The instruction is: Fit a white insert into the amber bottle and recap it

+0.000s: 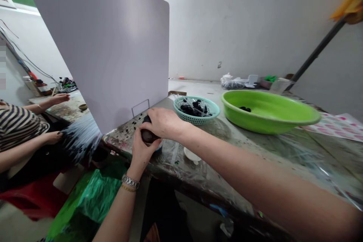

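I hold a small dark rounded object (148,135) at the near edge of the worktable (255,147), just in front of the grey divider board (113,45). My left hand (141,151) cups it from below, fingers wrapped around its lower half. My right hand (162,123) lies over its top, closed down on it. Most of the object is hidden between the two palms; I cannot tell its exact form.

By my judgement, the step in hand is working the piece between both hands. The next move calls for a steady grip from below and controlled pressure from above.

The object looks smooth, dark brown to black, with a slight sheen. The table surface is stained and covered with clear, wrinkled plastic film. Near it, a teal plastic mesh basket (211,115) holds small glossy black pieces. Beside the basket stands a wide lime-green plastic basin (283,119), smooth-walled, with a few black pieces inside. A small white dish (191,155) sits close to my right wrist.
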Demonstrator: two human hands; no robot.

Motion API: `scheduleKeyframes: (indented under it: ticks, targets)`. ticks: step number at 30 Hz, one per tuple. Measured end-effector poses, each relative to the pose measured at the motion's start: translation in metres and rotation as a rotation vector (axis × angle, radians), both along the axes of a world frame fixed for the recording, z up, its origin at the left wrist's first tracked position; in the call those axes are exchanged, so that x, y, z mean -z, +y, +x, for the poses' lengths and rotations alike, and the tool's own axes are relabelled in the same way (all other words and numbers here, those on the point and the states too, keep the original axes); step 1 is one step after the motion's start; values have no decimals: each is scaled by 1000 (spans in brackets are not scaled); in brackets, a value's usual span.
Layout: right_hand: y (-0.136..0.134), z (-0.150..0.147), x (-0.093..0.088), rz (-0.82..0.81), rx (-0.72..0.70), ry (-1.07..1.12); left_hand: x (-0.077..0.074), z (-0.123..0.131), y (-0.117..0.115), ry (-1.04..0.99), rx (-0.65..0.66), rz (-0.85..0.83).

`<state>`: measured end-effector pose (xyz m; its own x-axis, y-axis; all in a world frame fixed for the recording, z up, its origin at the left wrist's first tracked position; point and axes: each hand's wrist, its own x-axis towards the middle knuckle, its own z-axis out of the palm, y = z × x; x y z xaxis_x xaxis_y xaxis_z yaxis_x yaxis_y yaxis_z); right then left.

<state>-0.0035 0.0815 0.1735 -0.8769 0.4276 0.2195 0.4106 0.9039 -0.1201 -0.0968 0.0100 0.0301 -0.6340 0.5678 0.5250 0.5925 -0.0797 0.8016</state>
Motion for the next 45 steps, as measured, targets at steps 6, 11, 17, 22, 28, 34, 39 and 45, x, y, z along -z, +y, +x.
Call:
scheduleKeyframes:
  ticks: [6,11,17,22,28,34,39,45]
  targets:
    - [14,1,-14,-75,-184,119,3,-1,1,-26,7,-3]
    - [32,18,-32,-118,-141,318,1,-1,-1,-34,25,-15]
    - [66,61,8,18,185,-147,0,-1,-1,14,11,-19]
    - [82,99,74,-31,331,-323,1,-2,-2,30,-3,-30]
    - [85,121,121,-56,435,-384,0,0,-2,15,1,-19]
    - [73,110,82,14,427,-294,-1,0,-2,7,0,-36]
    - [36,73,23,74,162,121,-1,1,-2,12,-13,-35]
    - [6,23,5,1,-131,278,-1,2,0,-1,-4,-15]
